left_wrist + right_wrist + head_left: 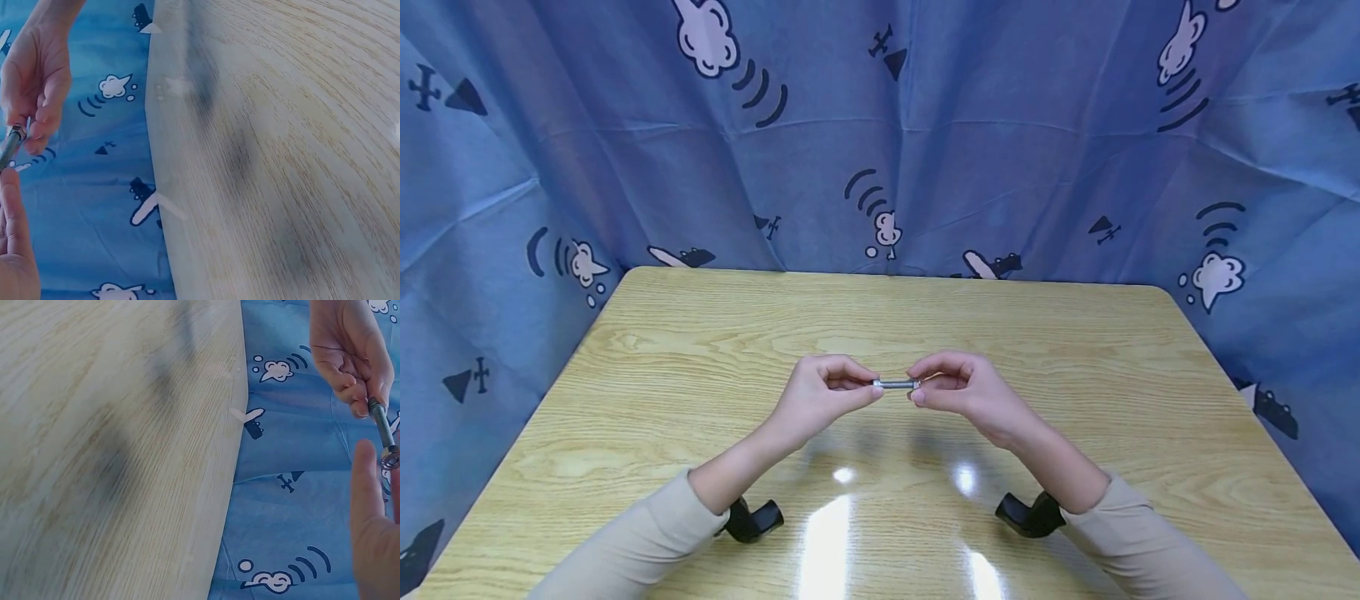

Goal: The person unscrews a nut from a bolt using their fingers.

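Above the middle of the table, a silver threaded bolt (pixel 897 384) lies level between both hands. My left hand (pixel 820 390) pinches its left end between thumb and fingertips, which cover most of that end. At the other end, my right hand (pixel 962 392) holds a small metal nut (pixel 915 384) between thumb and index finger. In the right wrist view, the bolt (pixel 382 425) runs from the left hand's fingertips down to the ring-like nut (pixel 390 459) beside the right fingers. The left wrist view cuts the bolt (pixel 9 147) off at its edge.
A light wood-grain table (pixel 700 333) lies under the hands, with bright reflections near the front. Blue printed curtain (pixel 1000 150) surrounds its back and sides. Black wrist devices (pixel 748 521) hang below each beige sleeve (pixel 647 533).
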The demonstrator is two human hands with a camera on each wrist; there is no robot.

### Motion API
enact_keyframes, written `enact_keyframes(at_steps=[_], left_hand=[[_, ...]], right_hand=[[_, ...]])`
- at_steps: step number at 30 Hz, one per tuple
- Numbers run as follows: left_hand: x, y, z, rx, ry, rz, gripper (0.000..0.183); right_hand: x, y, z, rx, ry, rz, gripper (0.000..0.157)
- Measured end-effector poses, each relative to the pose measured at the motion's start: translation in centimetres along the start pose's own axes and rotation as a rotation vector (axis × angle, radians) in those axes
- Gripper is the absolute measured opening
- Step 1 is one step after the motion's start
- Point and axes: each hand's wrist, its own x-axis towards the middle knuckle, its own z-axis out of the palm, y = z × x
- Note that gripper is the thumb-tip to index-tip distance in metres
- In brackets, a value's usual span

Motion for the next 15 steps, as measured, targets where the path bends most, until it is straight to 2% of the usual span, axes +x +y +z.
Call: enact_keyframes(at_steps=[10,15], left_hand=[[0.10,-0.21,-0.01,-0.014,0.005,-0.010,0.015],[0.03,-0.32,-0.19,-0.007,0.011,-0.027,0.016]], right_hand=[[0.37,0.10,-0.01,0.006,-0.017,0.004,0.029],[0.47,0.08,0.04,0.007,-0.046,0.035,0.037]])
